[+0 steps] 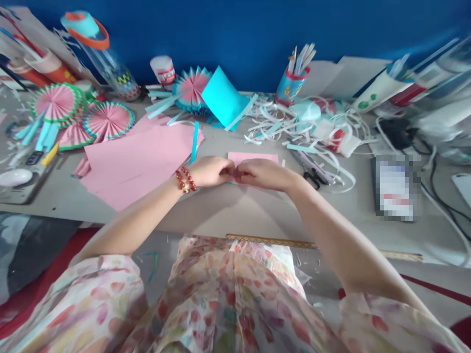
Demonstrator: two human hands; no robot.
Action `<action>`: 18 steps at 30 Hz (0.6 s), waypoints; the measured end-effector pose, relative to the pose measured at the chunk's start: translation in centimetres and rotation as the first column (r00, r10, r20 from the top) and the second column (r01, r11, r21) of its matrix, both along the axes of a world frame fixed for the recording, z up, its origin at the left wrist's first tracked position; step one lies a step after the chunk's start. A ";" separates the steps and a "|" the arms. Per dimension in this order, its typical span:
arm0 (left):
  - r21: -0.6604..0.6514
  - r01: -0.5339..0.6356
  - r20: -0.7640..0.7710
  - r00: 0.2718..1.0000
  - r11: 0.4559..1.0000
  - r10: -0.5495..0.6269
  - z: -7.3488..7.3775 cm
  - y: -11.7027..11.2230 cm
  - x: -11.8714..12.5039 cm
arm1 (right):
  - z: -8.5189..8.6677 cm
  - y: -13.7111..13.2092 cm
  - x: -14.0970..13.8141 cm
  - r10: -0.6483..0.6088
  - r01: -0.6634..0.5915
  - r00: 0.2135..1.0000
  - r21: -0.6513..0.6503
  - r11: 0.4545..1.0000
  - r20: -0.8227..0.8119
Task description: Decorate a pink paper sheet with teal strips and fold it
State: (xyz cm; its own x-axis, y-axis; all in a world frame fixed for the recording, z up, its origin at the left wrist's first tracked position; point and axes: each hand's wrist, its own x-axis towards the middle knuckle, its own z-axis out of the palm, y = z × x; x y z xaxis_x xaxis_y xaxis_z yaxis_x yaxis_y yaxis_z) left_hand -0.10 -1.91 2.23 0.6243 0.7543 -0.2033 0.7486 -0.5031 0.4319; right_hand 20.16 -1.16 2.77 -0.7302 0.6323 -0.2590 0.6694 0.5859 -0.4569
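My left hand point(210, 171), with a red bead bracelet at the wrist, and my right hand point(262, 174) meet at the middle of the grey table point(235, 211). Both pinch the near edge of a small pink paper sheet point(253, 158) that lies flat under them. Their fingers are curled together on the paper. A stack of larger pink sheets point(136, 162) lies just to the left, with a blue paper strip point(194, 142) across it.
Folded pink-and-teal paper fans point(106, 120) sit at the back left. A teal sheet point(222, 98), a pen cup point(290, 83), white paper scraps point(294, 127), scissors point(312, 174) and a phone point(395, 189) lie to the right. A wooden ruler point(272, 240) lies near the front edge.
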 end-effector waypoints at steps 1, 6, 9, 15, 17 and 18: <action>0.005 0.002 0.010 1.000 1.000 -0.002 0.0 0.0 -0.1 | 0.1 0.0 0.0 0.006 -0.006 1.000 0.001 1.000 -0.010; 0.045 0.020 0.010 1.000 0.999 -0.021 -0.2 -0.2 -0.1 | 0.3 0.1 0.0 0.022 -0.022 0.999 0.000 1.000 -0.026; 0.076 0.023 -0.006 1.000 0.997 -0.022 -0.2 -0.2 -0.1 | 0.3 0.2 0.0 0.024 -0.025 0.999 -0.011 1.000 -0.032; 0.054 0.024 -0.037 0.999 0.998 -0.022 -0.3 -0.3 -0.1 | 0.0 0.3 0.1 0.033 -0.035 0.999 -0.027 0.999 -0.041; 0.050 0.021 -0.044 0.999 0.999 -0.018 -0.3 -0.3 -0.1 | -0.2 0.4 0.0 0.032 -0.033 0.999 -0.028 0.999 -0.039; 0.051 0.020 -0.049 0.999 0.999 -0.018 -0.3 -0.3 -0.1 | -0.3 0.4 0.0 0.032 -0.033 0.999 -0.026 0.999 -0.039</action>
